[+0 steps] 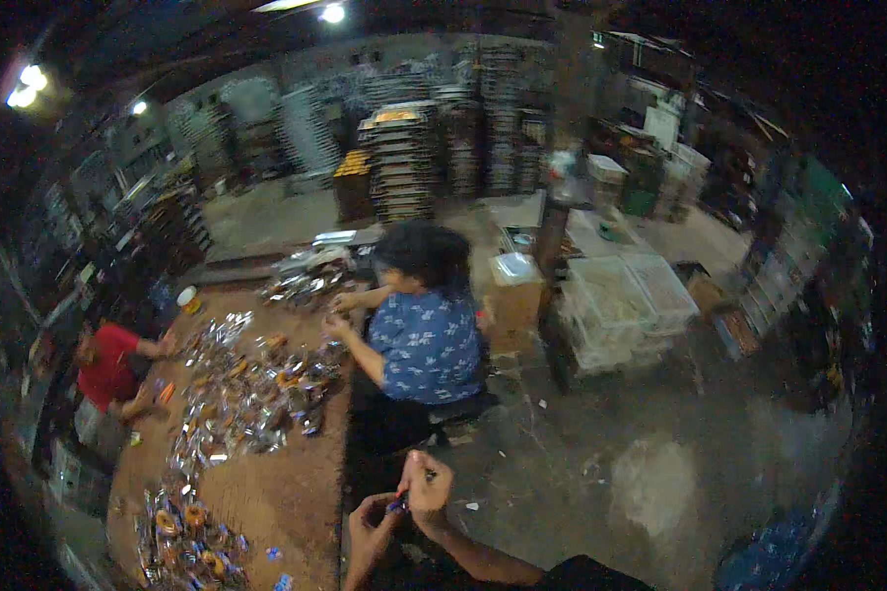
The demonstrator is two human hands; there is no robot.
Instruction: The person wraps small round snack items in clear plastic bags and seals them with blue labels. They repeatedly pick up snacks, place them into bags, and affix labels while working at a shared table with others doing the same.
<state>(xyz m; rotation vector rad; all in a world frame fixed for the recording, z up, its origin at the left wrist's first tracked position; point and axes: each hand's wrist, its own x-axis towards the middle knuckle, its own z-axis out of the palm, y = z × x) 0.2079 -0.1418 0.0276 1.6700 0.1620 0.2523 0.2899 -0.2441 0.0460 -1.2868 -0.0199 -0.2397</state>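
My left hand (370, 526) and my right hand (427, 493) meet at the bottom centre, just off the right edge of the wooden table (296, 487). Pinched between the fingertips of both is a small dark purple object (397, 506) with a reddish bit at its upper end. Its exact kind is too small and blurred to tell. To the left, a pile of shiny clear-wrapped pieces (192, 547) with orange-brown rings among them lies on the near part of the table. Small blue-and-white pieces (274, 552) lie beside that pile.
A larger heap of wrapped pieces (259, 391) covers the table's middle. One person in a blue patterned shirt (432, 347) sits at its right side; another in a red shirt (111, 366) is at its left. Translucent plastic crates (621, 295) and stacked trays (401, 170) stand beyond.
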